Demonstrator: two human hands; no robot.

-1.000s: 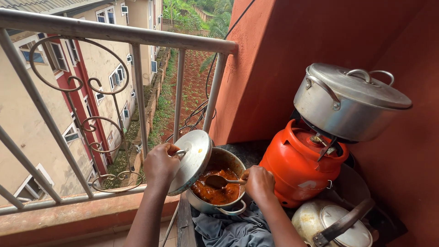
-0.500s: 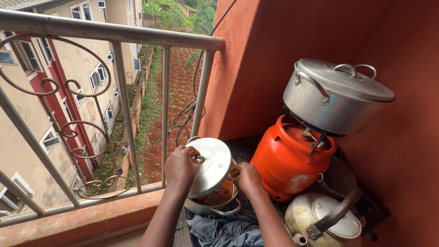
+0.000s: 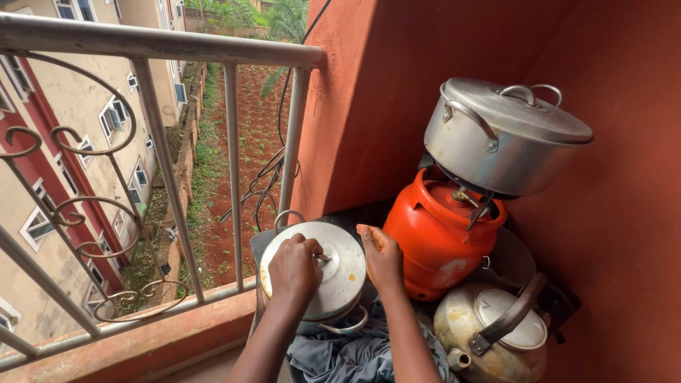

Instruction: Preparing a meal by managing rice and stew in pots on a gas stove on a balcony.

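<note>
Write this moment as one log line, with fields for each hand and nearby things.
left hand: grips lid knob | right hand: at lid edge | lid: on small pot | nearby: orange gas cylinder, kettle

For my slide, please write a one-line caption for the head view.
Left hand grips the lid on a small pot, right hand beside it, near an orange gas cylinder.

Both hands and forearms are bare: no sleeves, rings, watch or gloves

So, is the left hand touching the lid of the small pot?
Touching. The head view shows the left hand closed over the knob in the middle of the lid, with no gap.
</note>
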